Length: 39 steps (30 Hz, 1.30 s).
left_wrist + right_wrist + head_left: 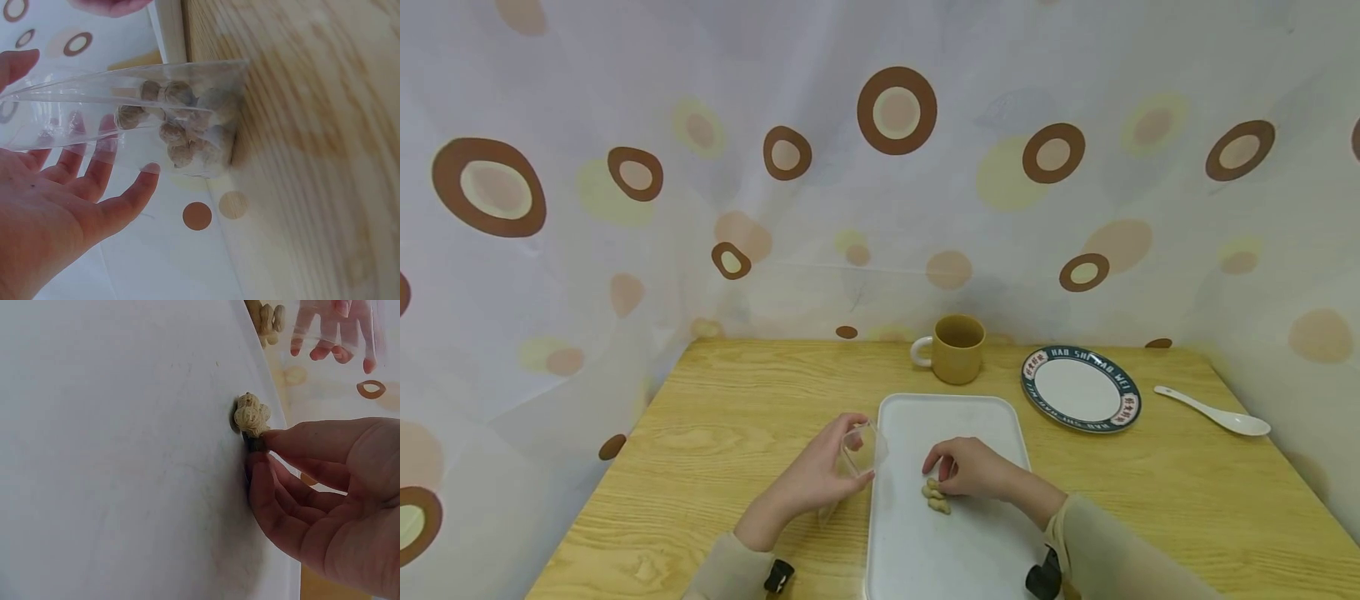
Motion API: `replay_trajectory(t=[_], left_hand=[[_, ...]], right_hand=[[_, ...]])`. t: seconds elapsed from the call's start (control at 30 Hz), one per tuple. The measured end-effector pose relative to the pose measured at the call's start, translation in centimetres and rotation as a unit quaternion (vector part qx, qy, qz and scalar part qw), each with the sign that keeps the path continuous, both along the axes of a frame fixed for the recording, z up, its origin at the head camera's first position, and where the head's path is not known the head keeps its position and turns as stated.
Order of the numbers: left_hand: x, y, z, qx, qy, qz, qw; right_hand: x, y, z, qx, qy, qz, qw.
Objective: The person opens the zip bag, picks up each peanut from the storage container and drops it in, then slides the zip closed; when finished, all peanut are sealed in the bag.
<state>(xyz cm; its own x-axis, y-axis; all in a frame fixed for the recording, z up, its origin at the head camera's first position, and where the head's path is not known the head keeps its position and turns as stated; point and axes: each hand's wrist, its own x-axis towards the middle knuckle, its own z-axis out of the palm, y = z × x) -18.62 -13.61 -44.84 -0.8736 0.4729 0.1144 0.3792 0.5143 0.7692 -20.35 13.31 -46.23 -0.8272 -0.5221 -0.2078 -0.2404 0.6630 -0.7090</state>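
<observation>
My left hand [827, 467] grips a tall clear plastic container [863, 450] by its upper part, thumb on one side and fingers round the other. In the left wrist view, several peanuts [178, 140] lie in its lower end, which stands on the wooden table. Over the white tray [951, 558], my right hand [973, 468] has thumb and fingertips pinched round a peanut [257, 444] at the tray surface. Right beside those fingertips is a small cluster of peanuts [937, 503]; the fingers partly hide it in the head view.
Behind the tray stands a yellow mug [958, 354] with a white handle. To the tray's right are a plate [1081, 390] with a dark patterned rim and a white spoon [1217, 412]. A spotted curtain [820, 217] closes off the table's back and sides.
</observation>
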Motion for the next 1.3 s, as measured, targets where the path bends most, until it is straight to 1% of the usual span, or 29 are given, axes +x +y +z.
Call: replay_trajectory(t=[0.23,0.37,0.47,0.63,0.9,1.13,1.3], left_hand=[[0.1,0.0,-0.2,0.002,0.002,-0.001,1.0000],[0.0,0.0,-0.3,0.000,0.006,-0.002,1.0000],[0.0,0.0,-0.4,0.000,0.006,-0.002,1.0000],[0.1,0.0,-0.3,-0.002,0.001,-0.004,1.0000],[0.0,0.1,0.1,-0.004,-0.006,-0.007,0.9999],[0.0,0.2,0.2,-0.003,-0.012,-0.005,0.9999],[0.1,0.2,0.2,-0.005,-0.014,-0.005,0.9999]], right_hand=[[0.1,0.2,-0.2,0.013,0.010,0.007,0.9998],[0.0,0.4,0.2,0.016,0.014,0.001,0.9998],[-0.1,0.4,0.9,0.016,0.022,-0.009,0.9996],[-0.4,0.5,2.5,0.009,0.038,-0.014,0.9991],[-1.0,0.3,4.1,-0.012,0.050,-0.009,0.9986],[-0.8,-0.5,5.6,-0.034,0.063,-0.005,0.9975],[-0.4,-1.3,6.9,-0.047,0.088,0.009,0.9949]])
